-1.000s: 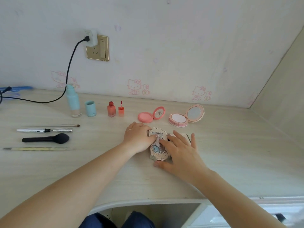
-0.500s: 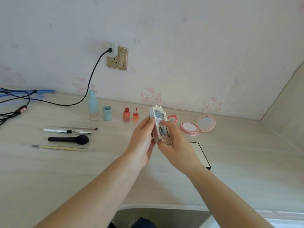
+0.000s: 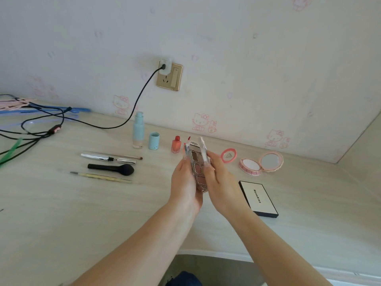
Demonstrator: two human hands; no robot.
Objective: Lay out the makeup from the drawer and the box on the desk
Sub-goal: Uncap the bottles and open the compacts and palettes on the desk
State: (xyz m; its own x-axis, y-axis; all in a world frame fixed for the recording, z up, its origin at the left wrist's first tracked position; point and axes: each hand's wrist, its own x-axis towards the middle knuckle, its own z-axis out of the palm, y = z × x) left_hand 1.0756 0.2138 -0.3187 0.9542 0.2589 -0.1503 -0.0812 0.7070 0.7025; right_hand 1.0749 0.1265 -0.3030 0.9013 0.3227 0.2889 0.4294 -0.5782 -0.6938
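1. Desk (image 3: 61, 213), pale wood, carries my laid-out makeup beneath a cartoon-cat wall.
2. My left hand (image 3: 185, 182) grips the ornate eyeshadow palette (image 3: 198, 166) from beneath, raised above the desk's centre.
3. My right hand (image 3: 220, 182) pinches its lid, part-open, shades showing.
4. At 3 o'clock of the palette lies a black-edged flat box (image 3: 258, 198); at 2 o'clock, two open pink compacts (image 3: 259, 163).
5. At 9 o'clock: black brush (image 3: 112, 169); at 11 o'clock: teal bottle (image 3: 138, 131).

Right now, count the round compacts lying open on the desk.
2. The small coral compact sits right of the hands; the pink mirrored compact lies further right. None appears hidden.
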